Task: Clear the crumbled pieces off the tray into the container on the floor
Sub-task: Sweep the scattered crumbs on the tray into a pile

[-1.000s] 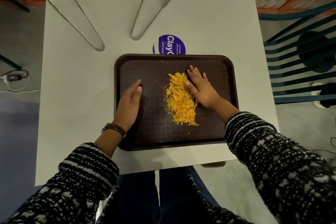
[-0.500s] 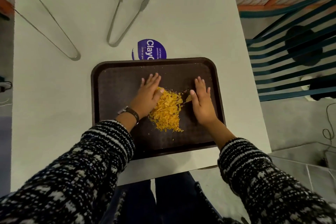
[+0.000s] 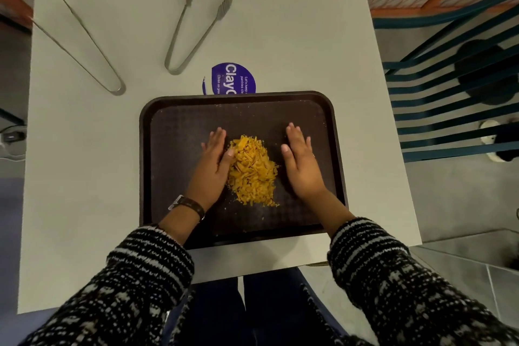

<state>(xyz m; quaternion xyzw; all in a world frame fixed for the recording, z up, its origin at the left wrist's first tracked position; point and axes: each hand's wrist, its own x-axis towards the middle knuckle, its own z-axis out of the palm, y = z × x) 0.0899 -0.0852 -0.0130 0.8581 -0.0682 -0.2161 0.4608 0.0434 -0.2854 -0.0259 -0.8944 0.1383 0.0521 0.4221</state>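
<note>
**Hands squeeze the crumbs into a heap**

Both hands have slid closer to the middle, and the yellow crumbs [image 3: 252, 170] are now pushed into a taller, tighter heap than before. The crumbs sit in the middle of the dark brown tray [image 3: 165, 166]. The left hand [image 3: 214, 166] lies flat and open at 9 o'clock from the heap, with its thumb side touching the crumbs. The right hand [image 3: 300, 164] is flat and open too, at 3 o'clock, just beside the heap. Neither hand is holding anything. The tray rests on a white table [image 3: 84, 177]. At 12 o'clock from the tray a purple sticker [image 3: 230, 78] peeks out. Two metal tongs [image 3: 196, 28] lie farther away, at 11 o'clock.
</note>
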